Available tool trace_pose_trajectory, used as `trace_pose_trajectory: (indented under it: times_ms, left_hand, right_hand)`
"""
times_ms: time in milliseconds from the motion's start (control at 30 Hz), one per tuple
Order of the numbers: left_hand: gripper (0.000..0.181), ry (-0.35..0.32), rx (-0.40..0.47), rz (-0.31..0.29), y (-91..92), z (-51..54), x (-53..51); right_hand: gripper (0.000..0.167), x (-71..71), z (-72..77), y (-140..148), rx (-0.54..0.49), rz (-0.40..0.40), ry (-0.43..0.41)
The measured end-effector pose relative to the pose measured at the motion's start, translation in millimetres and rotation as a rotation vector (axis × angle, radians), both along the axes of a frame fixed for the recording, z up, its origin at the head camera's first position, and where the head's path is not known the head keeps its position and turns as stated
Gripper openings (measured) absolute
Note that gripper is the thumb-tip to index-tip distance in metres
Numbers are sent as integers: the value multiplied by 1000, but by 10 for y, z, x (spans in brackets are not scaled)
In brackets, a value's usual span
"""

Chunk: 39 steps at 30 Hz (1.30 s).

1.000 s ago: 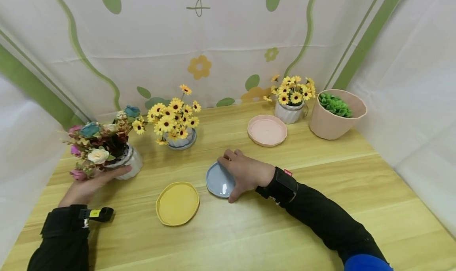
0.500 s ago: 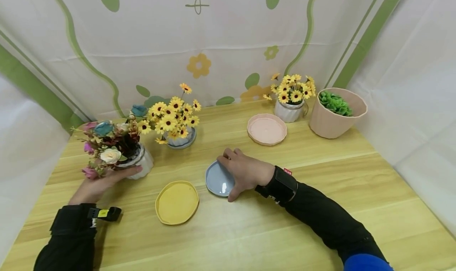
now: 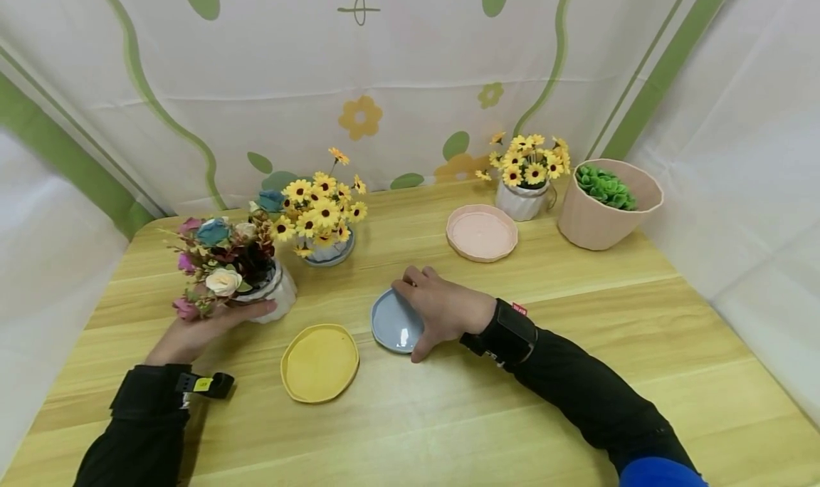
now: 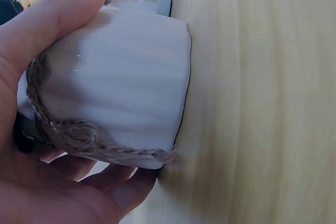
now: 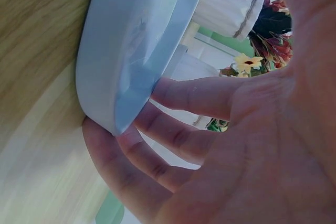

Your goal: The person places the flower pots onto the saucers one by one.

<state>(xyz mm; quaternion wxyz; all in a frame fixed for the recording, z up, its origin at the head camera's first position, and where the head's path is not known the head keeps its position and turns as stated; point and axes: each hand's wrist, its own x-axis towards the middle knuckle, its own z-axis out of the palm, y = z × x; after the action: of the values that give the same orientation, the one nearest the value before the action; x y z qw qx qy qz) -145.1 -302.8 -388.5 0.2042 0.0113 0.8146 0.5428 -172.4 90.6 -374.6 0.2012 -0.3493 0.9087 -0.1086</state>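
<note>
In the head view my left hand [image 3: 205, 332] grips a white ceramic flowerpot [image 3: 284, 296] filled with artificial roses [image 3: 224, 277] in cream, blue and pink. The left wrist view shows my thumb on one side of the pot, fingers curled on the other, and twine round its rim. Its base is at or close to the table; I cannot tell whether it touches. Right of it my right hand [image 3: 448, 309] holds the rim of a blue-grey saucer [image 3: 389, 322] lying on the table. In the right wrist view several fingertips touch the saucer's edge.
A yellow saucer [image 3: 320, 364] lies between my hands. Behind it, a pot of yellow daisies [image 3: 322, 216] stands on a grey saucer [image 3: 346, 250]. Farther right are a pink saucer [image 3: 482, 234], another daisy pot [image 3: 520, 201] and a pink planter [image 3: 596, 220] with green foliage.
My left hand has carried the rose pot rightward, closer to the daisy pot and the yellow saucer. My right hand and the blue-grey saucer have stayed in place.
</note>
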Motion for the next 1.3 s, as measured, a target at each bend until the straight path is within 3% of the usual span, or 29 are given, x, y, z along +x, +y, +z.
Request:
trace_pose_trajectory:
  times_ms: [200, 433, 733, 1033, 1300]
  left_hand:
    - [82, 69, 16, -52, 86, -15, 32]
    - [69, 165, 101, -91, 242, -40, 54]
    - [80, 160, 104, -93, 469, -36, 27]
    - [73, 219, 203, -150, 618, -63, 12]
    - [62, 196, 235, -193, 721, -69, 26]
  right_hand:
    - [117, -1, 3, -5, -8, 0, -8]
    - [117, -4, 6, 8, -10, -6, -17]
    - [116, 8, 0, 29, -17, -14, -6]
    - [117, 3, -26, 8, -13, -1, 14]
    - [116, 8, -18, -5, -6, 4, 20]
